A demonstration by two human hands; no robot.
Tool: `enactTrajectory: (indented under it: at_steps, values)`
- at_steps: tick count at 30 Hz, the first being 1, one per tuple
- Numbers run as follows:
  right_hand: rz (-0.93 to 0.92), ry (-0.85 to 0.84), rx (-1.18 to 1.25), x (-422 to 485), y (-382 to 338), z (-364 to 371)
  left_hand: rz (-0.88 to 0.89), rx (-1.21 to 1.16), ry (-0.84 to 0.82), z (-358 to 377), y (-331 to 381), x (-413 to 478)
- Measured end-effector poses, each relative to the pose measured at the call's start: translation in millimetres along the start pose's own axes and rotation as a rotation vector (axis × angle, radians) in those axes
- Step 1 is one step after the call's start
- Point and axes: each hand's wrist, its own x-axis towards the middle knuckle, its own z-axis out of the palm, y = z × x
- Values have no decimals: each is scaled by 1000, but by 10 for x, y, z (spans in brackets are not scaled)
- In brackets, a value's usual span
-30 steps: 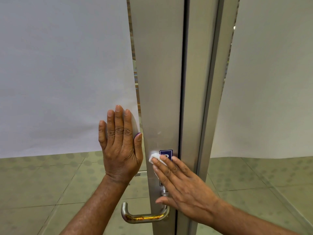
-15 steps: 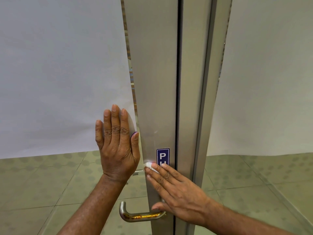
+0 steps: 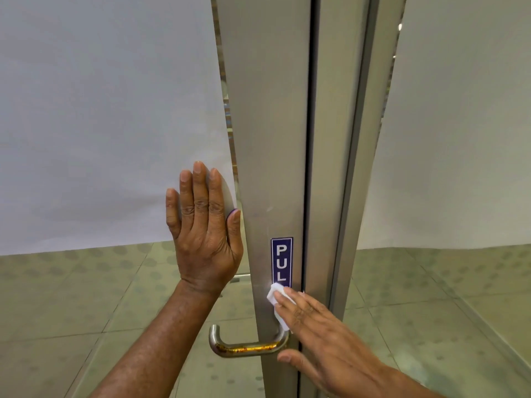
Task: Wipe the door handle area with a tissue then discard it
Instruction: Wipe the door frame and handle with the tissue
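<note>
A brushed-metal door stile [image 3: 267, 145] runs up the middle, with a blue PULL sticker [image 3: 282, 259] on it. Below the sticker a steel lever handle [image 3: 244, 348], stained with rust, points left. My right hand [image 3: 319, 337] presses a folded white tissue [image 3: 275, 294] flat against the stile, just under the sticker and above the handle; most of the tissue is hidden beneath my fingers. My left hand [image 3: 204, 231] lies flat, fingers together, on the frosted glass pane [image 3: 109, 124] left of the stile.
A second metal frame [image 3: 356, 168] stands right of the dark door gap, with another frosted pane [image 3: 459, 124] beyond it. Greenish dotted floor tiles [image 3: 86, 305] show through the clear lower glass on both sides.
My right hand has slid the tissue down the stile, uncovering the sticker, and now sits just above the handle. My left hand stays flat on the glass.
</note>
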Motion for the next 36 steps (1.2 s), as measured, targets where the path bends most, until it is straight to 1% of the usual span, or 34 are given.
enactTrajectory:
  at_steps: [3,5,7,9,11,13,16,22,25,27,30,32,34,36]
  values:
    - [221,17,541,-212,-155,44,-3,-4,6,-11,14,17]
    - [313,-11,705,-296,-240,85,-11,0,7,-18,13,25]
    - [336,-33,745,-331,-307,143,-20,-7,4,-25,12,17]
    - [310,-38,682,-328,-341,202,-19,-8,5,-25,12,5]
    - [271,7,510,-323,-344,244,-19,-8,4,-21,15,2]
    - [175,94,339,-303,-322,265,-20,-10,6,-19,16,5]
    - [39,108,201,-238,-249,279,-24,-12,9,-16,16,5]
    - [-6,148,234,-229,-151,395,-21,-19,-4,-7,18,-4]
    - [-56,215,213,-227,-196,496,-17,-13,-5,-2,13,-9]
    - [-86,276,166,-182,-317,578,-16,-13,-4,-2,11,-7]
    - [-101,276,101,-54,-559,674,-14,-14,-9,-6,12,-6]
    - [-68,290,42,35,-701,772,-3,-17,-11,-5,12,-6]
    - [-36,321,37,127,-839,862,2,-21,-11,-7,12,-10]
    - [-39,345,1,234,-979,901,-6,-23,-12,-5,11,-15]
